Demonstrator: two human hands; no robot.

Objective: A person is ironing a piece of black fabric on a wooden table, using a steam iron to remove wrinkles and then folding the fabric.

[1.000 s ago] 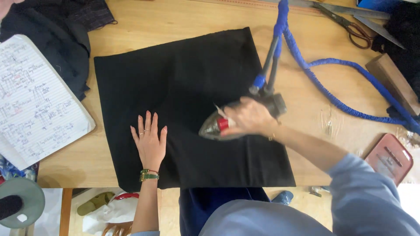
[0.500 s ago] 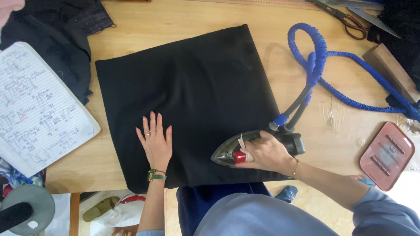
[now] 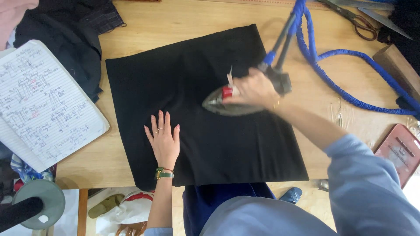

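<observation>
**Iron on black cloth — wooden tabletop**

A square of black cloth [image 3: 205, 105] is spread flat at the middle of the wooden tabletop [image 3: 144, 35], its near hem hanging just over the near edge. An iron [image 3: 229, 102] is set on the cloth's centre, slightly toward the right edge, point turned left; it is gripped by the right hand [image 3: 253, 89], fingers closed round the handle. A blue cord [image 3: 345, 94] is led from the iron's rear toward the far right corner. The left hand [image 3: 164, 140] is laid palm-down on the cloth near the near edge — fingers open and spread, nothing held. A lined notebook [image 3: 43, 105] is placed at the left edge, dark garments [image 3: 74, 39] at the far left corner, scissors [image 3: 354, 15] along the far edge, a red case [image 3: 400, 150] at the right edge.
</observation>
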